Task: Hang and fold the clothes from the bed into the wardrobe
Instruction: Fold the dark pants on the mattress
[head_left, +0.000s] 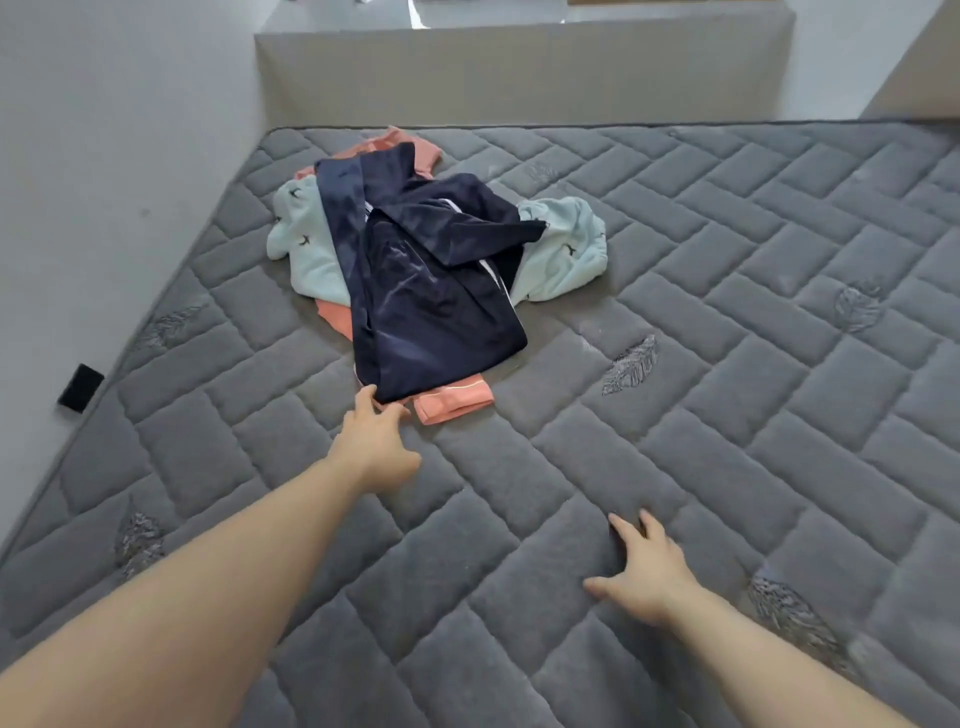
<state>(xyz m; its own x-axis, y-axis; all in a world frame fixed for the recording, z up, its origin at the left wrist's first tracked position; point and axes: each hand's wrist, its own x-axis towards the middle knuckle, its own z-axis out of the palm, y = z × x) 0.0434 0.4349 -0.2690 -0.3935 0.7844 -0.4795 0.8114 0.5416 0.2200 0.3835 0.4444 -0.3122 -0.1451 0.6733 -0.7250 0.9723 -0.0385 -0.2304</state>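
One pile of clothes lies on the mattress (675, 441), toward its far-left quarter. The pile shows three colours of fabric:

1. One navy garment (431, 280), glossy, with thin white stripes, lying on top and running from the far end of the pile to the near end.
2. One pale mint garment (563, 249) with small dark bird prints, visible on both the left and right sides of the navy garment.
3. Coral-pink fabric (454, 405), showing at the far end, at the left edge and at the near end, where a cuff-like end protrudes. Whether this is one item or more cannot be told.

Two hands are in view. The left hand (376, 441) is extended to the near edge of the pile, fingers spread apart and relaxed; the fingertips are at the hem of the navy garment, gripping nothing. The right hand (647, 571) rests flat on the mattress, fingers straight and spread, well apart from the pile.

The mattress is grey and quilted, with several embroidered leaf motifs. Its left edge runs against a white wall (104, 182); its far edge meets a grey headboard (519, 73). Bare mattress extends to the right of the pile and in front of it. One small black object (80, 388) sits on the wall near the left edge.
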